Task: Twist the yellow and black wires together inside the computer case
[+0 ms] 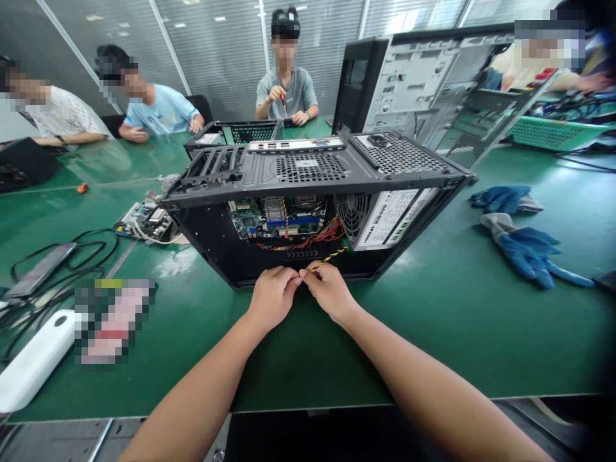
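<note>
Through my head camera I have both hands at the near edge of an open computer case [298,189] on the green worktop [433,333]. My right hand [330,295] pinches a thin yellow-and-black cable [330,257] between thumb and forefinger, close to its near end. My left hand [274,296] meets it there with the fingers pressed together; what lies between them is hidden, so I cannot tell whether they grip the cable too.

From my right hand the cable slants right and far into the case, toward the power supply [392,221], where I lose it in the dark. Red wires [327,237] lie to its left, in front of the motherboard [250,221].

I judge the cable light and limp, the twist lending it a little spring. Its coating looks smooth enough to slip, and single strands would be easy to damage, so I favour a fingertip hold on the twisted stretch just inside the end, without hard pulling. The case looks heavy and rigid; I would hold it by its frame, clear of the board. Blue gloves [522,247] lie to the right.
</note>
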### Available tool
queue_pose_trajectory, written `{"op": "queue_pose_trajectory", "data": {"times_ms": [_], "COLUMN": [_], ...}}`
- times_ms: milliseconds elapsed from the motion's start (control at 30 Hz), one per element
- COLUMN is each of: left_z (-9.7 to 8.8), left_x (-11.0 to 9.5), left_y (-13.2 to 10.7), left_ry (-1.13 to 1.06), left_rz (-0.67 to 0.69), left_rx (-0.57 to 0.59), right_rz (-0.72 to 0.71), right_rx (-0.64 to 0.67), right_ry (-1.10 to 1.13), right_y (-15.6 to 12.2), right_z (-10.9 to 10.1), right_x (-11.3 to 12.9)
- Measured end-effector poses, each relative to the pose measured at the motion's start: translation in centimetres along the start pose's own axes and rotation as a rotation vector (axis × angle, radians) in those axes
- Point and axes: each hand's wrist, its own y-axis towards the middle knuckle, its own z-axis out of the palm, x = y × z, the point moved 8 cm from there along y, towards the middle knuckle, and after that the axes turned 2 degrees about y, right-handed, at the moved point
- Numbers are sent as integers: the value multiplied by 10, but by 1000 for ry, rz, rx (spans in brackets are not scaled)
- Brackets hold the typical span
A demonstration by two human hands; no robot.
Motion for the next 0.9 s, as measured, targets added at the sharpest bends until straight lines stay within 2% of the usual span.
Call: {"op": "queue_pose_trajectory", "data": {"times_ms": [167,367,900], "left_z": [-2,-5,-1], "left_x": [2,1,0], "left_y": [0,-1,0], "left_ry": [-106,-92,-84], "left_rz": [-24,-21,-11], "left_rx": [-26,-75,-12], "right_rz": [21,31,-24], "right_rx": [-20,-44,-13], "right_ry": [32,34,-20], "right_y": [0,0,0], "right_z": [0,-2,-1], "right_x": [-1,-1,2]}}
